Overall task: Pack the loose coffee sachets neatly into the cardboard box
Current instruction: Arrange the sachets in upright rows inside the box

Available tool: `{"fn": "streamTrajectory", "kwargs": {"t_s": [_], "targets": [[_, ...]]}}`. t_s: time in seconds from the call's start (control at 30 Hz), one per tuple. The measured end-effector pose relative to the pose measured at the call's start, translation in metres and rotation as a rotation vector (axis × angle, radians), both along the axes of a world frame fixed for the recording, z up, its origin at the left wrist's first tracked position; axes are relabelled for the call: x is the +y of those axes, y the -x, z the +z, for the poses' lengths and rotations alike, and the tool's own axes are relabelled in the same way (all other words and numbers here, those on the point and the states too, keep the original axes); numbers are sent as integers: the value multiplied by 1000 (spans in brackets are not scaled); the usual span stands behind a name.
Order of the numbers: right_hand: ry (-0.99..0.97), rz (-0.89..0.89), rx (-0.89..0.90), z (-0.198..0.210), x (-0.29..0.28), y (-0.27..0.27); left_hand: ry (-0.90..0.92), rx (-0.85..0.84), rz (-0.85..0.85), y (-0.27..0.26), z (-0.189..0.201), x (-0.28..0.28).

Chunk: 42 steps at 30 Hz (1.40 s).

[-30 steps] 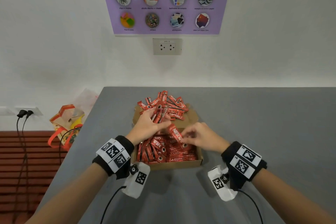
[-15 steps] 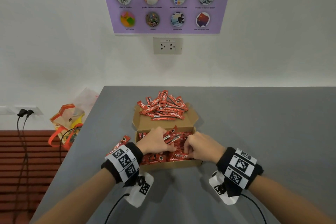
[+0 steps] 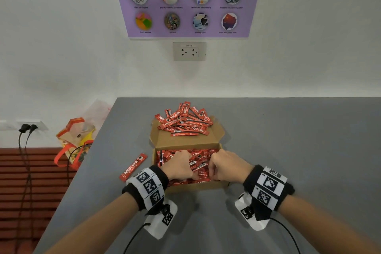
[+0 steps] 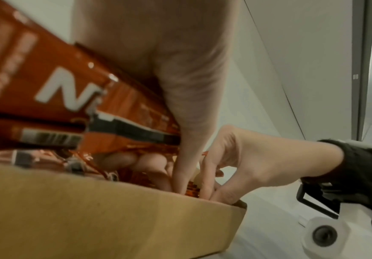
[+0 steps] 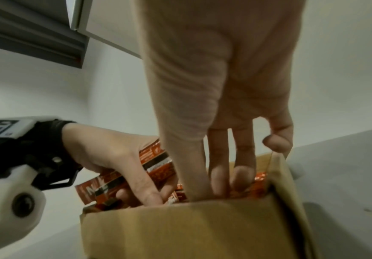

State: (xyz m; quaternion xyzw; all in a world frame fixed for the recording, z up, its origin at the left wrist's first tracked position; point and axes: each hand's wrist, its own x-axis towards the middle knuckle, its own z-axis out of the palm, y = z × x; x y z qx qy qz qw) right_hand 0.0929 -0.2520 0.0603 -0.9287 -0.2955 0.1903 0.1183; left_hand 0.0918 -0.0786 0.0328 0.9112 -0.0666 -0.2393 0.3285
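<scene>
Red sachets getting tucked into box. Left hand grips a bunch, right hand dug in, can't tell its grip. Next imo: far pile, then stray sachet on the left.

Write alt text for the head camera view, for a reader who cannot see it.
Seen from above, a person's left hand and right hand dig into an open cardboard box packed with red coffee sachets on a grey table. A loose pile sits on the box's open lid, and a single sachet lies left of the box.
</scene>
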Motion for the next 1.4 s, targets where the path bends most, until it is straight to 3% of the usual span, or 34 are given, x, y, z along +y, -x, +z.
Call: {"fn": "streamTrajectory", "kwargs": {"t_s": [0.23,0.4,0.6,0.7,0.83,1.0,1.1,1.4], "targets": [[-37,-15,132,0,-5,-4,-31,72,-21,-1,3,-5],[-64,-48,131,-4,-5,-4,-59,-21,-17,1,2,-5],[-122,-63,102,-6,-6,-4,10,-225,249,-18,34,28],[-148,-84,89,-5,-7,-5,-89,-327,430,-30,41,67],[-135,-110,89,-7,-5,-6,-151,-254,499,-26,21,96],[-84,-95,119,-11,0,-4,-354,-137,495,-16,-9,107],[-54,-75,101,-11,2,-4,-367,-60,498,-13,-16,108],[-96,-87,109,-12,2,-6,-384,-35,521,-13,-15,105]]}}
